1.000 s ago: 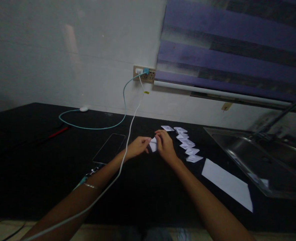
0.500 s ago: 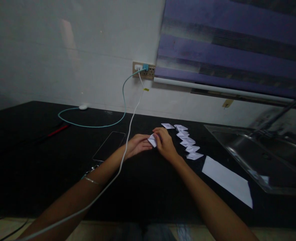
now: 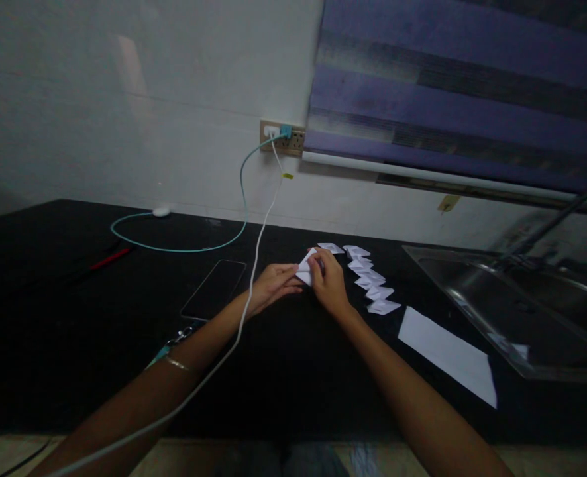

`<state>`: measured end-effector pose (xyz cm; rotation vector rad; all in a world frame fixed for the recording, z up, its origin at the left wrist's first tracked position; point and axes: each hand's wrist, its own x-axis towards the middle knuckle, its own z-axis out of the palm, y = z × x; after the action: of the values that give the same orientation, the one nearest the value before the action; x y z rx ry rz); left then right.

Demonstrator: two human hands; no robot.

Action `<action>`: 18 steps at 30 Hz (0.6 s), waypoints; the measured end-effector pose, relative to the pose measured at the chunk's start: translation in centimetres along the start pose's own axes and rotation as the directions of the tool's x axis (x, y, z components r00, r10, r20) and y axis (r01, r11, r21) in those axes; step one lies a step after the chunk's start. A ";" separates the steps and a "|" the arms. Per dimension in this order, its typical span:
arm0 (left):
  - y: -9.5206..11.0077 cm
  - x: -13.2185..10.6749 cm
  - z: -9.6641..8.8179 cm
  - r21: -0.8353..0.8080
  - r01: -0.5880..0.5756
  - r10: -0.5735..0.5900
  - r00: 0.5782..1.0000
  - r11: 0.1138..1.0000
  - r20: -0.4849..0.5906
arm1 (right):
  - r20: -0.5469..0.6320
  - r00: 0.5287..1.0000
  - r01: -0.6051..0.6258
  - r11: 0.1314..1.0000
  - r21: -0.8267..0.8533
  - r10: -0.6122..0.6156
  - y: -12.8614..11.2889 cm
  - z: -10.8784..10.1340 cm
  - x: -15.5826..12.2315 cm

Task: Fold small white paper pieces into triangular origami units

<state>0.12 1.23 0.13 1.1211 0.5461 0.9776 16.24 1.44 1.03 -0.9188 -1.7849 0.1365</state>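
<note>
My left hand and my right hand meet over the black counter, both pinching one small folded piece of white paper between their fingertips. A corner of the paper sticks up between the two hands. Just right of my right hand lies a row of several small folded white papers. A larger flat white sheet lies further right, near the counter's front.
A dark phone lies face up left of my left hand. A white cable and a teal cable run from the wall socket. A red pen lies far left. A steel sink is at the right.
Both hands stayed together on the small paper and turned it; a white corner now points up between them. The camera view shifted slightly.
</note>
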 end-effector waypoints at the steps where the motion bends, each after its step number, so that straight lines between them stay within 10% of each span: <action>1: -0.2 0.3 0.0 0.048 -0.017 0.018 1.000 0.999 -0.025 | -0.003 1.000 -0.006 1.000 -0.009 0.006 0.0 0.0 0.0; 10: 0.8 -0.2 1.2 0.530 -0.155 0.211 0.976 0.833 -0.046 | 0.003 1.000 0.003 0.998 -0.070 -0.003 -0.2 -0.3 0.0; 18: 1.4 -0.6 1.7 0.628 -0.138 0.230 0.971 0.766 -0.067 | -0.007 1.000 0.004 0.998 -0.065 -0.004 -0.5 -0.4 0.0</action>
<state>0.62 0.03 2.00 1.7334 0.9308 1.0847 16.31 0.99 1.39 -0.9610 -1.7936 0.0729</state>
